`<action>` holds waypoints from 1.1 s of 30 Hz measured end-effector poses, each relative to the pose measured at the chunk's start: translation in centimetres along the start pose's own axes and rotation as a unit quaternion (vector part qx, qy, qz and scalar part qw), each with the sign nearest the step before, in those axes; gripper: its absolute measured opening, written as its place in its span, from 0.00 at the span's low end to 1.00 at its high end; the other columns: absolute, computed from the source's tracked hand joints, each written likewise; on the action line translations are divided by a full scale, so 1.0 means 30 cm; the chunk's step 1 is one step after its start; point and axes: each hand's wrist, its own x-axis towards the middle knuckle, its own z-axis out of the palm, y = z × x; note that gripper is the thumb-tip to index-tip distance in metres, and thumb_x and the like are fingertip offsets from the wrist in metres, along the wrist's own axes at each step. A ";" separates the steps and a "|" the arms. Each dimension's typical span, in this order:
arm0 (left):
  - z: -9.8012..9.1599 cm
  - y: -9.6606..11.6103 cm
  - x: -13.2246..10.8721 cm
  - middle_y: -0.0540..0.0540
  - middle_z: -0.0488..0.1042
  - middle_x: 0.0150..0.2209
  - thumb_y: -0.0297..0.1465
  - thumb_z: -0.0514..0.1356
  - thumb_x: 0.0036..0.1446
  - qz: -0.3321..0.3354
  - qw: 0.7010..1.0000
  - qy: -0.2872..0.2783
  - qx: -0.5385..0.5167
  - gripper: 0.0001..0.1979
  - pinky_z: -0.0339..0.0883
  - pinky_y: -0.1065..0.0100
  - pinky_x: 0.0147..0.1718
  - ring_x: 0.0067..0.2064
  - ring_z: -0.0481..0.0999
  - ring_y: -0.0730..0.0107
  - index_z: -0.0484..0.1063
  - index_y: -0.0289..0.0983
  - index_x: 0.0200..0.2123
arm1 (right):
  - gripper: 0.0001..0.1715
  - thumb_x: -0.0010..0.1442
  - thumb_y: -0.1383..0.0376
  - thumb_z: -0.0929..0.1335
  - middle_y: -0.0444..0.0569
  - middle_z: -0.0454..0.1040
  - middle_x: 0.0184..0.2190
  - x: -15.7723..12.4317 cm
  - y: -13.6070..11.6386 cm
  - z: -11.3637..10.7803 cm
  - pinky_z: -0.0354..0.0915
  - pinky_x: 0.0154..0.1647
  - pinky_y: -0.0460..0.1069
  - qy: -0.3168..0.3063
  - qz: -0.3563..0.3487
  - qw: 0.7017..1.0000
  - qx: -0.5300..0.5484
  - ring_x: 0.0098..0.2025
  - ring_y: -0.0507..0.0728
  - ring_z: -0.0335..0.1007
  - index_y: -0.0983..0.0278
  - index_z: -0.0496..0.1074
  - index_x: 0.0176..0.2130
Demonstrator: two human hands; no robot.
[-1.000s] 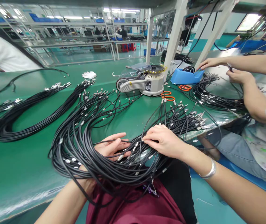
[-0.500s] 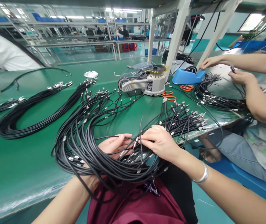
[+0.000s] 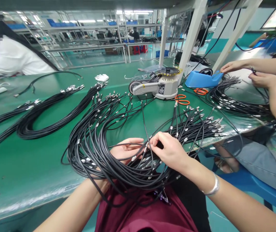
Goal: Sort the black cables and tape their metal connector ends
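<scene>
A large loop of black cables point(image 3: 115, 169) with small white tags hangs over the bench's front edge and my lap. My left hand point(image 3: 127, 149) is inside the loop, palm up, its fingers curled round a thin part of the cables; the bundle partly hides its wrist. Beside it, my right hand point(image 3: 168, 149) pinches a cable close to a small white tag point(image 3: 145, 147), thumb and forefinger together. One cable point(image 3: 144, 117) rises away from between the hands toward the tape dispenser. Silvery connector ends point(image 3: 216, 126) fan out to the right.
On the green bench point(image 3: 43, 161), more cable bundles point(image 3: 55, 126) lie left. Behind stand a round tape dispenser point(image 3: 165, 88), orange-handled scissors point(image 3: 182, 100), a white glove point(image 3: 101, 77) and a blue tape holder point(image 3: 198, 79). A co-worker's hands point(image 3: 265, 79) work at right; a white-sleeved person point(image 3: 24, 58) sits left.
The view has swung a little left, so everything sits further right. One cable between my hands now stands straighter and reaches further back. Both hands keep nearly the same hold.
</scene>
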 end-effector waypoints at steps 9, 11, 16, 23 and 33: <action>0.016 -0.015 0.027 0.42 0.79 0.27 0.30 0.74 0.32 0.020 0.998 0.037 0.037 0.20 0.71 0.71 0.31 0.28 0.78 0.69 0.76 0.29 0.31 | 0.19 0.62 0.68 0.63 0.49 0.70 0.35 0.006 0.023 -0.031 0.62 0.43 0.50 -0.084 -0.107 0.987 -0.087 0.38 0.55 0.66 0.62 0.66 0.53; 0.018 -0.017 0.026 0.43 0.79 0.26 0.31 0.74 0.32 0.024 0.998 0.043 0.032 0.20 0.71 0.72 0.31 0.27 0.78 0.70 0.75 0.29 0.30 | 0.19 0.63 0.66 0.63 0.48 0.69 0.34 0.018 0.018 -0.046 0.61 0.42 0.51 -0.111 -0.116 0.978 -0.131 0.38 0.56 0.65 0.59 0.67 0.53; 0.014 -0.019 0.021 0.43 0.79 0.25 0.29 0.74 0.33 0.033 0.996 0.071 0.037 0.19 0.72 0.73 0.28 0.25 0.78 0.70 0.74 0.29 0.31 | 0.12 0.62 0.64 0.64 0.47 0.69 0.31 0.038 0.006 -0.072 0.57 0.41 0.52 -0.142 -0.124 0.962 -0.199 0.36 0.56 0.65 0.58 0.73 0.45; -0.035 0.010 -0.040 0.43 0.80 0.30 0.23 0.70 0.41 0.014 0.994 0.106 -0.005 0.16 0.75 0.73 0.33 0.31 0.80 0.69 0.72 0.32 0.36 | 0.10 0.63 0.65 0.63 0.48 0.72 0.32 0.030 0.022 -0.058 0.57 0.41 0.51 -0.120 -0.149 0.959 -0.210 0.37 0.57 0.66 0.60 0.73 0.41; -0.198 0.050 -0.149 0.45 0.79 0.25 0.15 0.61 0.45 0.057 0.958 0.244 -0.138 0.10 0.76 0.73 0.29 0.27 0.79 0.69 0.73 0.31 0.31 | 0.07 0.62 0.66 0.65 0.47 0.72 0.32 0.000 0.040 -0.059 0.58 0.43 0.52 -0.089 -0.160 0.964 -0.191 0.38 0.57 0.66 0.61 0.73 0.39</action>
